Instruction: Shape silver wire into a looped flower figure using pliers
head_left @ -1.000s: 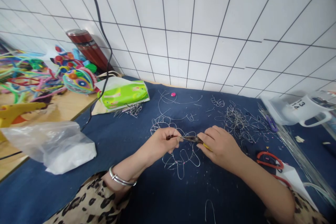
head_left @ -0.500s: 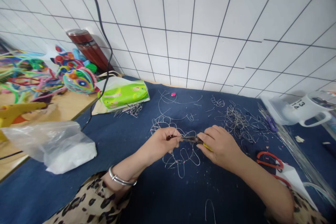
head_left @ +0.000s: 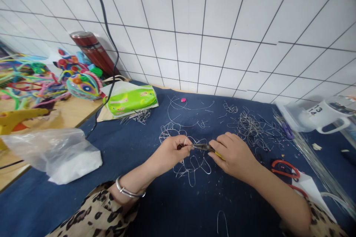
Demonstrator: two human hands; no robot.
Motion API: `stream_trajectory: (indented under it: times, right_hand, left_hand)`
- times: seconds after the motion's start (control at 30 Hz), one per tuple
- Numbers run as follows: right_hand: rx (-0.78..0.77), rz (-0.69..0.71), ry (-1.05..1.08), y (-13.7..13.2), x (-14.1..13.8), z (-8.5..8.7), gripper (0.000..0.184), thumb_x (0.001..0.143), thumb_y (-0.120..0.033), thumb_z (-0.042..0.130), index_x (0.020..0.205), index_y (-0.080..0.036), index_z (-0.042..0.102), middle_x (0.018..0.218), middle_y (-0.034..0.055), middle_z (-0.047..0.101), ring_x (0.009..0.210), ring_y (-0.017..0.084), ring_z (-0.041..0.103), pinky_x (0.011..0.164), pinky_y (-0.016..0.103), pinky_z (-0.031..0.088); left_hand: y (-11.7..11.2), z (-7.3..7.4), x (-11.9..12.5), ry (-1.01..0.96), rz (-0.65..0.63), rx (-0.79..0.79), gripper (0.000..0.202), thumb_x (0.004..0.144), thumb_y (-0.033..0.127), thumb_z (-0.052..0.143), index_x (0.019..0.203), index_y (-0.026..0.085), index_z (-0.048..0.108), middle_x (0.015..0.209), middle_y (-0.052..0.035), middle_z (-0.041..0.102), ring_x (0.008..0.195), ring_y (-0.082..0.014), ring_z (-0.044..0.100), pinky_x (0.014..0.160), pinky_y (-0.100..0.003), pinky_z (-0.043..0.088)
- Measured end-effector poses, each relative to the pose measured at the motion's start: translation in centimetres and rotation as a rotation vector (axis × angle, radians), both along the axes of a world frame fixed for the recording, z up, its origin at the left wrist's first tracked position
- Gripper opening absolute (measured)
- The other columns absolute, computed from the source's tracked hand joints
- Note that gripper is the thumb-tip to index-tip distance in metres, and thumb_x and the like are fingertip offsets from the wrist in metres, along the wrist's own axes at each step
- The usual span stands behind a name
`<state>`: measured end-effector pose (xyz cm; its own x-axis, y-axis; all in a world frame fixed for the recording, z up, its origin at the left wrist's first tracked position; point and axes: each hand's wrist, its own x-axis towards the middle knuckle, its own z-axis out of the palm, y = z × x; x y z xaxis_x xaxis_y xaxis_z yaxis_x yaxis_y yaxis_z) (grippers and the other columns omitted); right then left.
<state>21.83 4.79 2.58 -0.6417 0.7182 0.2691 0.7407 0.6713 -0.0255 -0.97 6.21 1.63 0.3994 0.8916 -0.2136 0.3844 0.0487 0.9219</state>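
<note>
Pliers [head_left: 204, 147] fill the clenched right hand [head_left: 232, 155]; at their tip, the left hand [head_left: 171, 153] pinches looped wire [head_left: 191, 170]. Bending seems the step; the next move needs steadiness.

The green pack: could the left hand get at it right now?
Not right away, probably: the left hand is pinching wire, though nothing tall stands between it and the green pack.
</note>
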Motion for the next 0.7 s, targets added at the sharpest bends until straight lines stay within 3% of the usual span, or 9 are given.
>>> stream_trajectory:
  times: [0.23,0.47,0.7]
  right_hand:
    - [0.039,-0.003,-0.036,-0.14,-0.09,0.24,0.024,0.088,-0.030,0.044,0.099,-0.016,0.060,0.078,0.0073,0.053,0.075,0.018,0.042,0.068,0.033,0.035]
    - [-0.091,0.016,0.108,0.15,0.03,-0.39,0.025,0.087,-0.033,0.046,0.100,-0.016,0.060,0.083,0.0072,0.055,0.077,0.017,0.045,0.069,0.032,0.036]
    - [-0.015,0.004,0.029,-0.04,-0.09,-0.18,0.025,0.087,-0.031,0.045,0.099,-0.015,0.060,0.080,0.0076,0.053,0.076,0.018,0.043,0.069,0.033,0.035]
  left_hand:
    - [-0.11,-0.08,-0.01,-0.030,0.018,-0.019,0.016,0.080,0.029,0.050,0.073,0.016,0.054,0.056,0.0049,0.046,0.046,-0.0061,0.038,0.045,-0.019,0.029]
    - [-0.11,0.36,-0.18,-0.079,0.014,-0.062,0.015,0.081,0.029,0.050,0.074,0.016,0.055,0.055,0.0047,0.046,0.047,-0.0063,0.039,0.047,-0.019,0.032]
    - [-0.11,0.24,-0.20,-0.066,0.006,-0.048,0.015,0.081,0.027,0.049,0.074,0.015,0.054,0.057,0.0046,0.047,0.047,-0.0058,0.038,0.048,-0.019,0.033]
